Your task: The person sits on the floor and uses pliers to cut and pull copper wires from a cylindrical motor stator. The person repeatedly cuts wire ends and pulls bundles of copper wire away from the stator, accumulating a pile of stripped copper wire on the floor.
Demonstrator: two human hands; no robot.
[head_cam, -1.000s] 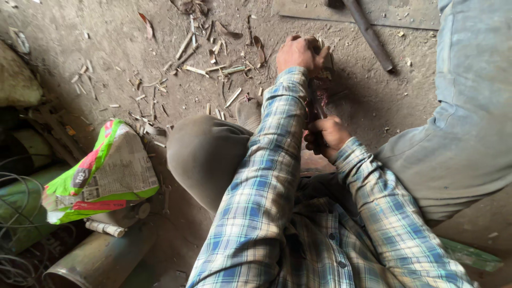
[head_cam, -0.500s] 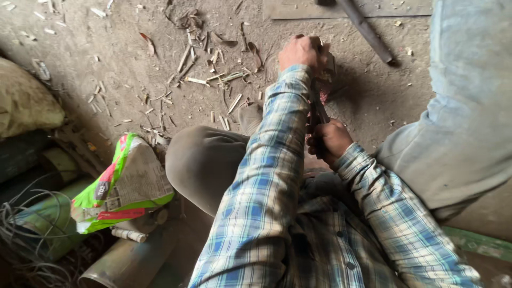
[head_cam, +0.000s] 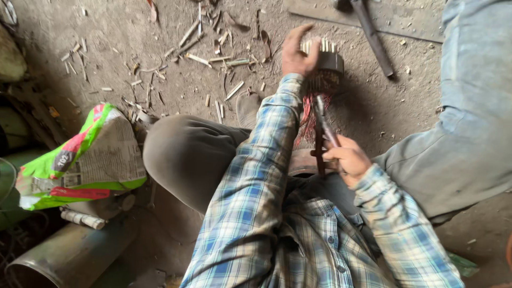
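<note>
My left hand (head_cam: 296, 53) grips the top of a dark round motor stator (head_cam: 329, 68) that stands on the dirt floor, pale slot strips sticking out of its rim. Reddish copper wires (head_cam: 308, 120) hang from the stator toward me. My right hand (head_cam: 348, 160) is closed on the dark red handles of a pair of pliers (head_cam: 320, 130), whose jaws point up into the wire bundle just below the stator. Both arms are in blue plaid sleeves.
My bent knee (head_cam: 186, 154) fills the middle. Another person's leg in grey-blue trousers (head_cam: 469, 117) is at the right. A green and white sack (head_cam: 85, 160) and a metal pipe (head_cam: 64, 256) lie left. Pale slivers (head_cam: 202, 56) litter the floor; a dark bar (head_cam: 373, 37) lies beyond.
My right hand with the pliers has drawn back from the stator, and the copper wires now show between them. The view has shifted slightly to the left.
</note>
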